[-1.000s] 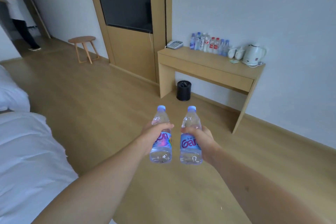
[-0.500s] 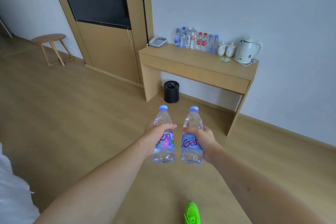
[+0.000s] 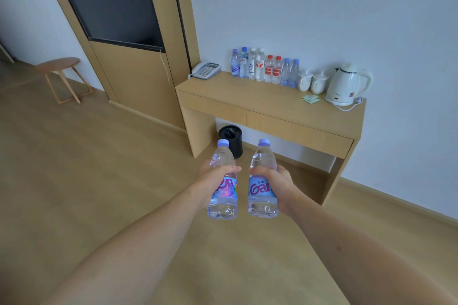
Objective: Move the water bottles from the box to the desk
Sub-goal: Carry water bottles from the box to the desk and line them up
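Note:
My left hand [image 3: 213, 181] grips a clear water bottle [image 3: 223, 202] with a lilac cap and a blue-pink label, held upright at chest height. Beside it, my right hand [image 3: 280, 182] holds a matching water bottle [image 3: 262, 195], also upright. Both hang over the wooden floor, short of the wooden desk [image 3: 247, 96] against the white wall. A row of several water bottles [image 3: 265, 69] stands along the back of the desk. The box is not in view.
On the desk are a telephone [image 3: 206, 70] at the left, two white cups [image 3: 312, 81] and a white kettle [image 3: 344, 86] at the right. A black bin [image 3: 233, 138] stands under the desk. A wooden stool [image 3: 62, 77] and a TV panel [image 3: 111, 0] are to the left.
The view has closed in on the desk, which now looks larger and nearer. The bed and the green shoe have left the frame. Both hands still hold their bottles the same way.

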Demonstrator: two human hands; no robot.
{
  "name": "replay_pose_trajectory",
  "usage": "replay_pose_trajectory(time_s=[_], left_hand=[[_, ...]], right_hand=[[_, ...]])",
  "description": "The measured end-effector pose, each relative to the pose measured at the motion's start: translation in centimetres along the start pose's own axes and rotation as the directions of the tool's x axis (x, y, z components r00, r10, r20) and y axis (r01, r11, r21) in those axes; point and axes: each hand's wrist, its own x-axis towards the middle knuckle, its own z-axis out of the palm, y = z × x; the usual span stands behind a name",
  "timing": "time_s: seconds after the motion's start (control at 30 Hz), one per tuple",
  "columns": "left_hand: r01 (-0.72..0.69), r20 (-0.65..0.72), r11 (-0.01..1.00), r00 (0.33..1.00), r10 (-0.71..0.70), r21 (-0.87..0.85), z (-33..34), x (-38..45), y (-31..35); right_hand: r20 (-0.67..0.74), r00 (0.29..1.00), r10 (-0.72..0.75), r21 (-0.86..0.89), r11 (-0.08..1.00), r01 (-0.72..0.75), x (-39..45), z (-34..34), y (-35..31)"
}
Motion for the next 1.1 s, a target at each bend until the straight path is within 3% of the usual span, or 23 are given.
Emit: replay_pose_trajectory(time_s=[0.33, 0.63, 1.1], left_hand=[[-0.030, 0.056, 0.999, 0.998, 0.029, 0.015, 2.2, 13.9, 5.2], [-0.065, 0.135, 0.996, 0.989, 0.057, 0.055, -0.8, 30.6, 12.9], [0.000, 0.112, 1.000, 0.994, -0.002, 0.011, -3.6, 50.9, 20.6]], right_hand=[[-0.052, 0.998, -0.022, 0.053, 0.998, 0.025, 13.1, 1.1, -5.1], [-0.128, 0.991, -0.041, 0.096, 0.994, 0.054, 27.7, 7.1, -11.9], [-0.134, 0.991, -0.030, 0.118, 0.992, 0.046, 46.9, 13.5, -20.1]])
